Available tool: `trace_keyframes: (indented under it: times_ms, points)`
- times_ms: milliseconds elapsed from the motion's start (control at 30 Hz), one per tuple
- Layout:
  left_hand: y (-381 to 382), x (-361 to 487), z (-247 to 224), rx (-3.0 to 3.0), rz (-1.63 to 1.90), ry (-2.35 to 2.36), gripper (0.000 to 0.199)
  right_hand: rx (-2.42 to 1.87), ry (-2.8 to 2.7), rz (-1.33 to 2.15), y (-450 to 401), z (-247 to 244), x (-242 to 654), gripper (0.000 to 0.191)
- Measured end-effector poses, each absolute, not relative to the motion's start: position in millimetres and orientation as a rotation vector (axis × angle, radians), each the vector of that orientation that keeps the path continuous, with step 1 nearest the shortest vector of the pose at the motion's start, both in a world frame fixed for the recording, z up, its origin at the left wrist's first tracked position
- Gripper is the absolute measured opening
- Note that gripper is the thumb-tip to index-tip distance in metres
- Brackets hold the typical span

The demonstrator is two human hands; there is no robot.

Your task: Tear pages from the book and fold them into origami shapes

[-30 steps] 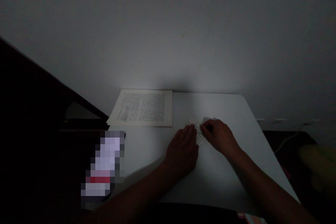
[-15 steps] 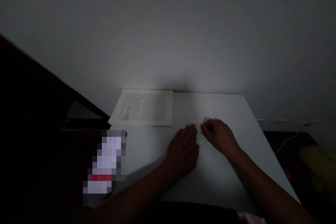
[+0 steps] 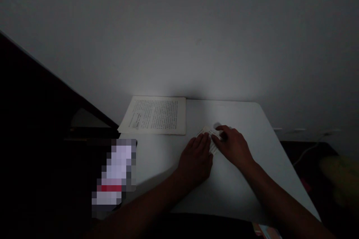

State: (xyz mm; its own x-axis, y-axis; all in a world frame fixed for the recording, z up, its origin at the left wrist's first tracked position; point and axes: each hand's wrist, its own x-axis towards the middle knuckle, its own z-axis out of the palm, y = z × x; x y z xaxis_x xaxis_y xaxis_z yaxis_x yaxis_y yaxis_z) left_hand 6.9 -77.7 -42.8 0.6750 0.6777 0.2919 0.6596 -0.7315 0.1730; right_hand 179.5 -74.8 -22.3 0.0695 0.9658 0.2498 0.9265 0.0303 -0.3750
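Well inside table [image 3: 230, 186] edges — left hand [image 3: 195, 158] on paper [image 3: 214, 149].

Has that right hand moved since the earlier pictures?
Yes, slightly: against the table, the right hand has edged left, its thumb now closer to the left hand.

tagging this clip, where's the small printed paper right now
In the head view, just right of centre, the small printed paper lies on the white table, partly under the left hand, with the right hand at its right side.
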Motion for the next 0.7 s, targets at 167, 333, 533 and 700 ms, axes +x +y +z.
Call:
trace_keyframes:
  times_ms: [167, 333, 533, 700]
  points:
    - [-77.4, 7.7, -42.1, 2.808, 0.521, 1.132, 0.049, -1.791, -1.993, 0.078, -78.4, -25.6, 178.8, 0.026]
    - [-77.2, 7.2, -42.7, 2.790, 0.524, 1.124, 0.050, -1.804, -2.021, 0.077, -76.9, -27.1, 177.5, 0.028]
    - [-77.1, 7.5, -43.3, 2.802, 0.540, 1.111, 0.049, -1.853, -2.155, 0.025, -75.2, -23.6, 174.3, 0.037]
    - [-77.6, 7.0, -41.2, 2.805, 0.511, 1.125, 0.049, -1.920, -2.243, -0.081, -73.7, -23.5, 171.3, 0.042]
